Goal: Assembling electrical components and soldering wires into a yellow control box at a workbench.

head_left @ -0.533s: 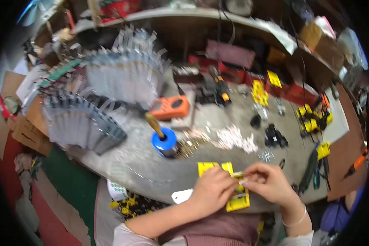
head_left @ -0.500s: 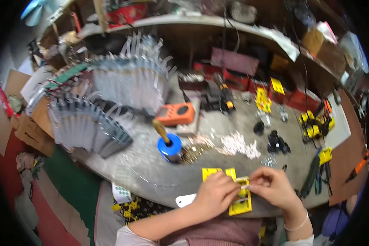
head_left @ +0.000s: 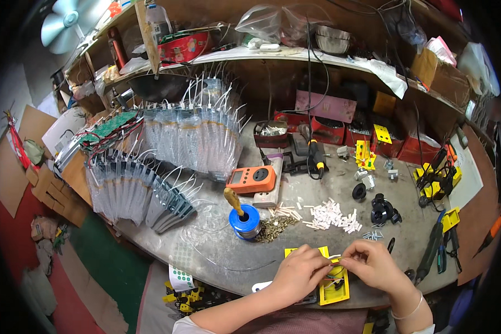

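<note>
At the front edge of the bench, my hands meet over an open yellow plastic housing with thin wires and dark parts inside. My right hand is closed, thumb and forefinger pinched on a small white sleeve. My left hand bends over the housing's left side, fingertips pinched together close to the right ones; what they hold is too small to make out. Another yellow part shows behind the left hand. A white tab with a hole sticks out from beneath that hand.
Beyond my hands lie white sleeves, brass-coloured bits, screws and black rings. A blue can with a wooden-handled tool stands left of them, near an orange multimeter. Bagged grey parts fill the left; pliers lie right.
The whole view has shifted, so the bench sits lower and further right, and blur has cleared. Both hands stay over the yellow housing, whose inner wires now show more.
</note>
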A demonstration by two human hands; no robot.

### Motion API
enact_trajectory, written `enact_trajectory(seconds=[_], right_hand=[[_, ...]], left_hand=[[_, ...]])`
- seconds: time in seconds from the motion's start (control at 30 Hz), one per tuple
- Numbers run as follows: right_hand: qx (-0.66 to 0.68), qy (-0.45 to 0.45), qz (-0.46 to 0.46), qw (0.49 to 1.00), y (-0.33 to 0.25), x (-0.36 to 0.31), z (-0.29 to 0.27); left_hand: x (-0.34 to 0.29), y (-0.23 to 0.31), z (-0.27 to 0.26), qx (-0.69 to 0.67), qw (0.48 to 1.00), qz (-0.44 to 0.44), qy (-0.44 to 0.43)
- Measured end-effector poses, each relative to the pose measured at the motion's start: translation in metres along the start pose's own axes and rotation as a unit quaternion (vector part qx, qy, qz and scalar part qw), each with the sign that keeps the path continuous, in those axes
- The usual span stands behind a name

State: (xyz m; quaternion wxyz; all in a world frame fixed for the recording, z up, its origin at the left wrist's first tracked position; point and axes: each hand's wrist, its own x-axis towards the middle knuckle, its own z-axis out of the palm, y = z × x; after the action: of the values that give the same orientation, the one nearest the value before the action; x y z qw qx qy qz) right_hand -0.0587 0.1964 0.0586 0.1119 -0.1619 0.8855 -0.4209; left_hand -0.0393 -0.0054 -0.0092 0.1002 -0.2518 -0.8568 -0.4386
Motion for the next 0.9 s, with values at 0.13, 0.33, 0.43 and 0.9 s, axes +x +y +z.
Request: enact_trajectory(seconds=[0.13, 0.33, 0.43, 0.9], right_hand=[[0.029, 0.060, -0.032, 0.997, 0.013, 0.018, -0.010], [-0.150, 0.202, -0.050, 0.967, 0.059, 0.047, -0.055], [-0.216, 0.113, -0.040, 0.969, 0.063, 0.058, -0.053], [-0.420, -0.016, -0.132, 0.898, 0.093, 0.091, -0.007]], left_hand=[[0.003, -0.010, 0.004, -0.040, 0.999, -0.033, -0.006], [-0.001, 0.002, -0.009, -0.067, 0.994, -0.034, 0.085], [-0.013, 0.000, -0.014, -0.029, 0.992, 0.058, 0.107], [-0.017, 0.022, 0.005, 0.089, 0.991, 0.053, 0.083]])
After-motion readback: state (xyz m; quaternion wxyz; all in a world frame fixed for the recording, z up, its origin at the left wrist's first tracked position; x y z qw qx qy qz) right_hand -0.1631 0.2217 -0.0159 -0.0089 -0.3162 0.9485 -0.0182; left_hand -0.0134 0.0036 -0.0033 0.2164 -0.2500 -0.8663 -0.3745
